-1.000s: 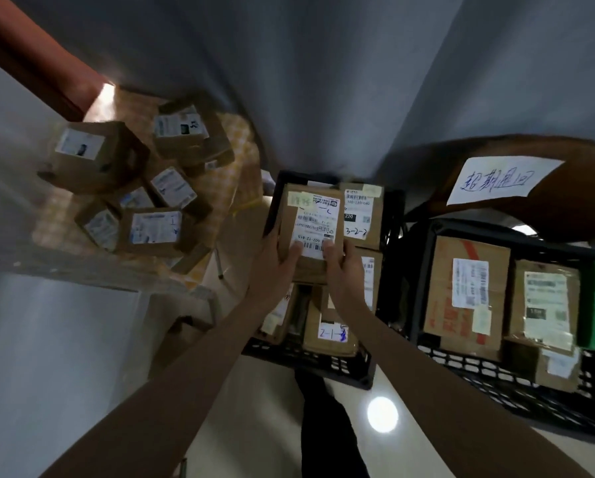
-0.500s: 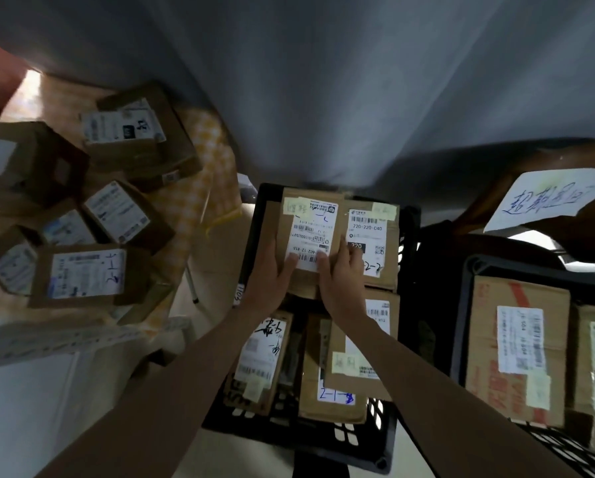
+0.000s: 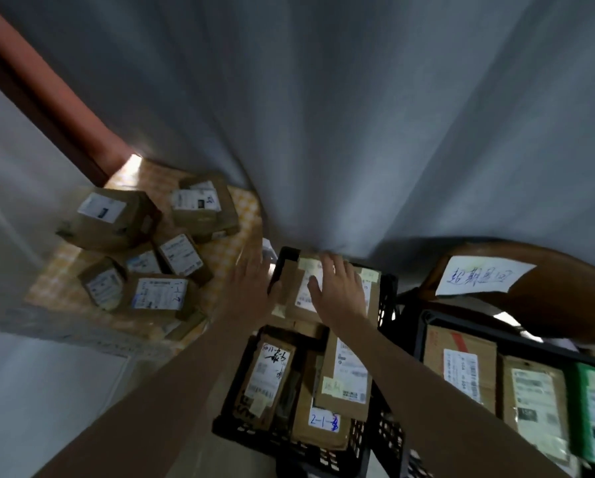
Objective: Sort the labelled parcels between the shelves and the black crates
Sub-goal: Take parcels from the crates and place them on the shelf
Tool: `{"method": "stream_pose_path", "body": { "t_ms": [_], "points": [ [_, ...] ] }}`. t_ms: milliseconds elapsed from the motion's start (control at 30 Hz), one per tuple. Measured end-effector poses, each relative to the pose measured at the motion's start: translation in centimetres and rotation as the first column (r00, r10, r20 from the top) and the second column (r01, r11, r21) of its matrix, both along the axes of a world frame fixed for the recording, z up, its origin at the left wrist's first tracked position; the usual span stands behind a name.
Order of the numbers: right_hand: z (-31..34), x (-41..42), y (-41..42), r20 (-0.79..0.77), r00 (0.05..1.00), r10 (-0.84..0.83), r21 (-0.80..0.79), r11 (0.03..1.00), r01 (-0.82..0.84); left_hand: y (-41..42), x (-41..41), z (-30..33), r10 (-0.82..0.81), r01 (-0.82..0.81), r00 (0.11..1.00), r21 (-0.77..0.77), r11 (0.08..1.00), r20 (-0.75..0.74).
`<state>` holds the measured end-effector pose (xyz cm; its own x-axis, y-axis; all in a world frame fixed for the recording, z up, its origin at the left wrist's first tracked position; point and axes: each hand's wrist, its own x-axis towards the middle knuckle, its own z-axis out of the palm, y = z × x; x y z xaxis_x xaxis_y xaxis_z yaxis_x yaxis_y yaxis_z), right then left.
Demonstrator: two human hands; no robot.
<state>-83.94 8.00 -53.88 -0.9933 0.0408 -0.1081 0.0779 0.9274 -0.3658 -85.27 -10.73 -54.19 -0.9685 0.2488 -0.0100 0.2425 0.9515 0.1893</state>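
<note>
A black crate (image 3: 387, 291) below me holds several brown labelled parcels. The top parcel (image 3: 294, 298) lies at the crate's far end with a white label. My right hand (image 3: 337, 288) hovers flat over that label, fingers spread. My left hand (image 3: 251, 288) is blurred beside the crate's left rim, fingers straight, holding nothing. Nearer me in the crate lie a parcel with black handwriting (image 3: 266, 377) and one marked 2-1 (image 3: 323, 422).
A heap of labelled parcels (image 3: 158, 291) sits on a yellow checked surface (image 3: 230, 250) at left. A second black crate (image 3: 461, 322) of parcels stands at right, with a handwritten paper sign (image 3: 479, 276) behind it. A grey curtain hangs ahead.
Both hands have let go of the top parcel, which now rests in the crate. The left hand has swung out to the left; the right hand has opened above the label.
</note>
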Motion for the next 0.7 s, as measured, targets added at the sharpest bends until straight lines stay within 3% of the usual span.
{"method": "stream_pose_path", "body": {
  "t_ms": [233, 700],
  "points": [
    [13.3, 5.8, -4.2, -0.160, 0.964, 0.212, 0.069, 0.977, -0.203, -3.9, 7.8, 15.2, 0.143, -0.157, 0.978, -0.086, 0.984, -0.149],
    [31.2, 24.3, -12.4, -0.327, 0.808, 0.489, 0.124, 0.870, -0.477, -11.4, 31.9, 31.6, 0.338, -0.418, 0.835, -0.102, 0.903, -0.435]
  ]
}}
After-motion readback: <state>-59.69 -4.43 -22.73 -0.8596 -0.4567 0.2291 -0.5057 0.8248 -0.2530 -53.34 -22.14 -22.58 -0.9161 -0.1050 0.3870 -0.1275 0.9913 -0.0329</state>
